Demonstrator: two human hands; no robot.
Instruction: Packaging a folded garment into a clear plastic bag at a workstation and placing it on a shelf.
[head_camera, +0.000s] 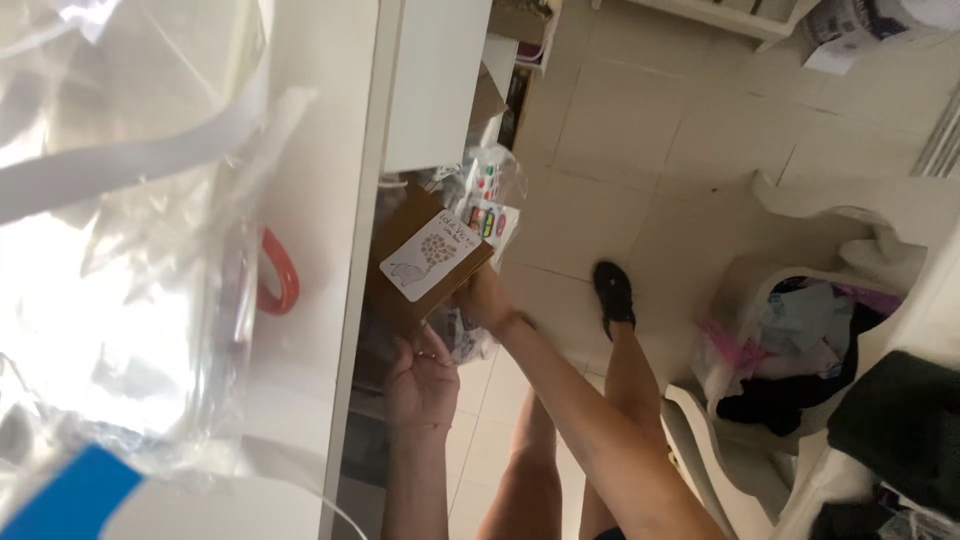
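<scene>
Cardboard is what both hands are busy with: a flat brown cardboard box with a white label stuck on its upper face, held out past the edge of the white tabletop, a little to nine o'clock of the frame's centre. The right hand sits at the box's five o'clock corner, its fingers curled shut around that edge, with the forearm running down toward five o'clock. The left hand is below the box at six o'clock, palm up and open, fingers spread loosely and touching the underside near the box's lower edge; whether it actually grips anything I cannot tell.

Just beyond the box at one o'clock lies a clear plastic bag with small colourful items inside, touching or just beside the box. On the tabletop at nine o'clock a big crumpled sheet of clear plastic wrap covers most of the surface, and an orange ring-shaped handle shows at its edge.

Beige floor tiles fill the middle. A foot in a black shoe stands at three o'clock of the box. At four o'clock of the frame a white basket holds mixed clothes.
</scene>
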